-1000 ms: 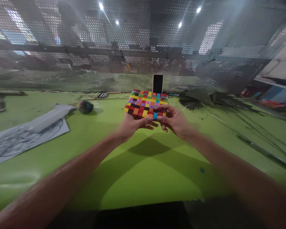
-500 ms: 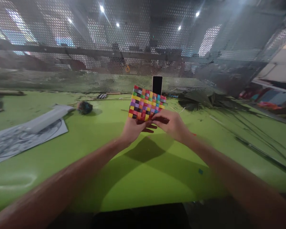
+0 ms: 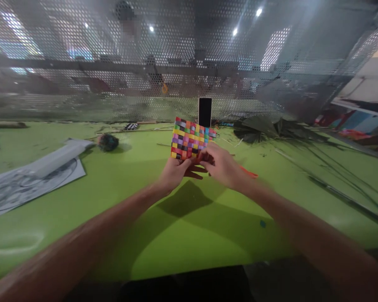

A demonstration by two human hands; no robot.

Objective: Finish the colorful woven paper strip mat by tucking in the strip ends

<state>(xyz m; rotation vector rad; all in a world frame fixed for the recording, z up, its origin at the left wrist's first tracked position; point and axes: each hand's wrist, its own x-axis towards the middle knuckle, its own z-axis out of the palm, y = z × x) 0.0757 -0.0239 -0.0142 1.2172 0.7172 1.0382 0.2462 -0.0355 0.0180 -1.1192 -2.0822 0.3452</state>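
Note:
A small mat woven from many-coloured strips (image 3: 190, 139) is held upright above the green table (image 3: 189, 235). My left hand (image 3: 175, 172) grips its lower edge from below, fingers closed. My right hand (image 3: 222, 165) pinches the mat's lower right corner, fingers pressed together. A thin orange strip (image 3: 248, 172) sticks out to the right from behind my right hand. Both forearms reach in from the bottom of the view.
A black phone (image 3: 205, 111) stands upright against the perforated metal screen (image 3: 113, 75) at the table's back. A printed sheet with a white roll (image 3: 34, 172) lies at left, a dark ball (image 3: 107, 142) beyond it. Dark leaves and stems (image 3: 271, 128) spread at right.
The woven mat has been tipped from nearly flat to upright and turned narrower toward me. My right hand has slid in to the mat's lower corner. An orange strip now shows at right.

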